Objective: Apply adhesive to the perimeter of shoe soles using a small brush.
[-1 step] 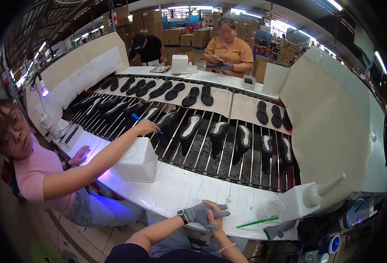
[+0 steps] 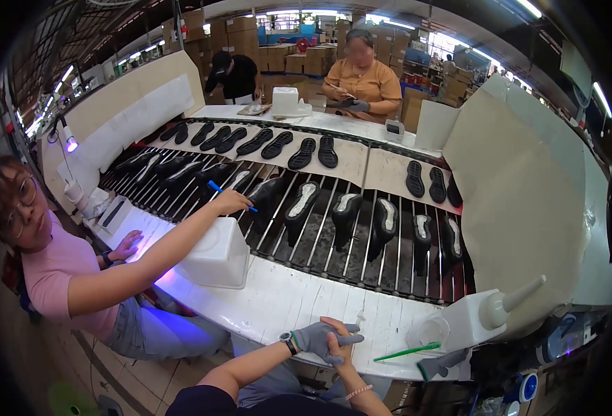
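My left hand point(image 2: 313, 342), in a grey glove with a watch at the wrist, is clasped with my bare right hand point(image 2: 341, 346) above the front edge of the white table point(image 2: 306, 295). The fingers of both hands interlock, and part of the right hand is hidden by the glove. A beaded bracelet circles my right wrist. To the right of my hands, a green stick-like tool point(image 2: 408, 351) lies on the table, its kind unclear. Beside it rests a loose grey glove point(image 2: 445, 364). A white squeeze bottle with a long nozzle point(image 2: 469, 319) leans behind them.
Black shoe uppers with pale undersides point(image 2: 301, 208) line the roller conveyor point(image 2: 299, 253); black soles point(image 2: 327, 151) lie on a cardboard-coloured strip beyond. At left, a co-worker's hand point(image 2: 231, 202) holds a blue pen-like tool above a white plastic container point(image 2: 217, 256). Another person point(image 2: 361, 83) works across the conveyor.
The person in the dark cap at the far left has shifted slightly. My hands and the things on the table have not moved.
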The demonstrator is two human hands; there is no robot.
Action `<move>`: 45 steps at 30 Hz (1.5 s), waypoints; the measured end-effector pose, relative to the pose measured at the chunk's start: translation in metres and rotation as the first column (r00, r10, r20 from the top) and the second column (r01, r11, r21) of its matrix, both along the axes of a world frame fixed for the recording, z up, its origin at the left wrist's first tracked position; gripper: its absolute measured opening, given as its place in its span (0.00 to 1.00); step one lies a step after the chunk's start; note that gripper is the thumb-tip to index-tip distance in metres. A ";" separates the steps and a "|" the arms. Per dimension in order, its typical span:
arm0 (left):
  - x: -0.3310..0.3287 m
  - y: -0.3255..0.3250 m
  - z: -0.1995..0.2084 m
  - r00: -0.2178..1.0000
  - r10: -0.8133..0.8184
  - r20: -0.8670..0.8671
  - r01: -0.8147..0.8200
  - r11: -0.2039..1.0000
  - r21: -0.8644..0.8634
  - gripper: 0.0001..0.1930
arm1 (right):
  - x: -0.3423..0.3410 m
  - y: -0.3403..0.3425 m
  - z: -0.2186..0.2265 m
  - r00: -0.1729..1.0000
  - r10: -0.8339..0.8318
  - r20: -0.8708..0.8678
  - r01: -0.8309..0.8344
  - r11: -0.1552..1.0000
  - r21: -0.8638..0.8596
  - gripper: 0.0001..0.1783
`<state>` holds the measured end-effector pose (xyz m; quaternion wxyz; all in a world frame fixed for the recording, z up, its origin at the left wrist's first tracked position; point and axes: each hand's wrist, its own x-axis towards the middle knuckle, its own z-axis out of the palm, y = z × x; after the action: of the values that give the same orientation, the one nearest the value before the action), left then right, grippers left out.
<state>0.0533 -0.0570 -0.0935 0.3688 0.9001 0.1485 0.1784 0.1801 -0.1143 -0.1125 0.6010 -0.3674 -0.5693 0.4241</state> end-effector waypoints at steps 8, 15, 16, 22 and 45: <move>0.001 -0.004 -0.014 0.983 0.081 0.166 -0.079 0.997 -0.018 0.35 | 0.001 0.003 0.018 0.995 0.102 -0.005 -0.102 0.981 -0.168 0.20; 0.008 -0.001 0.005 0.995 0.085 -0.056 -0.089 0.994 -0.064 0.34 | -0.002 0.006 0.007 0.979 0.095 -0.182 -0.131 0.972 -0.196 0.19; 0.010 -0.004 -0.001 0.984 0.143 0.110 -0.145 0.989 0.008 0.33 | 0.004 0.005 0.009 0.996 0.076 -0.041 -0.081 0.990 -0.113 0.19; 0.003 0.003 -0.067 0.984 0.139 0.112 -0.153 0.980 0.124 0.34 | 0.004 0.011 0.014 0.975 0.134 0.175 -0.142 0.989 0.032 0.24; 0.020 0.026 0.011 0.628 0.770 0.113 -0.739 0.635 -0.224 0.24 | 0.095 0.225 0.056 0.933 -0.354 -0.069 0.259 0.790 -0.555 0.46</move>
<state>0.0734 -0.0308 -0.0828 0.3415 0.7001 0.4887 0.3930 0.2746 0.1112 -0.0568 0.5807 -0.5709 -0.3068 0.4926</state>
